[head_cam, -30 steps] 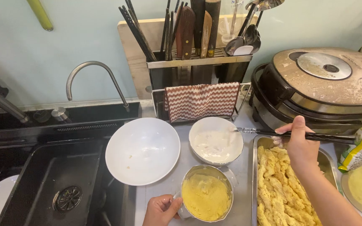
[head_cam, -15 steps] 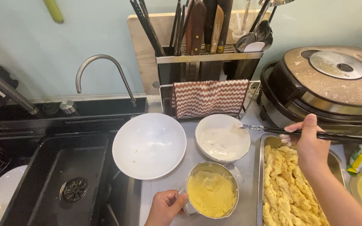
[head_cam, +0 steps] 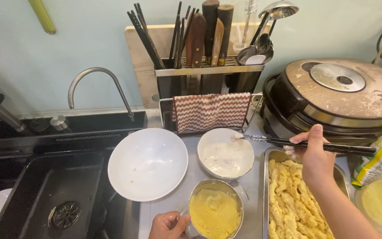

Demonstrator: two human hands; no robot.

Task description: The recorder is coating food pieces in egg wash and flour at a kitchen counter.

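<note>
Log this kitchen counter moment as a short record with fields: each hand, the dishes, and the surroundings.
left hand: left hand grips the metal cup of yellow batter
right hand: right hand holds black chopsticks, tips over the small white bowl
tray: metal tray of coated strips under the right hand
plate: large white plate, partly over the sink
behind: utensil rack with striped cloth; electric cooker

Both the left hand [head_cam: 168, 225] and the right hand [head_cam: 315, 158] are bare, without gloves; the right forearm shows no sleeve.
</note>
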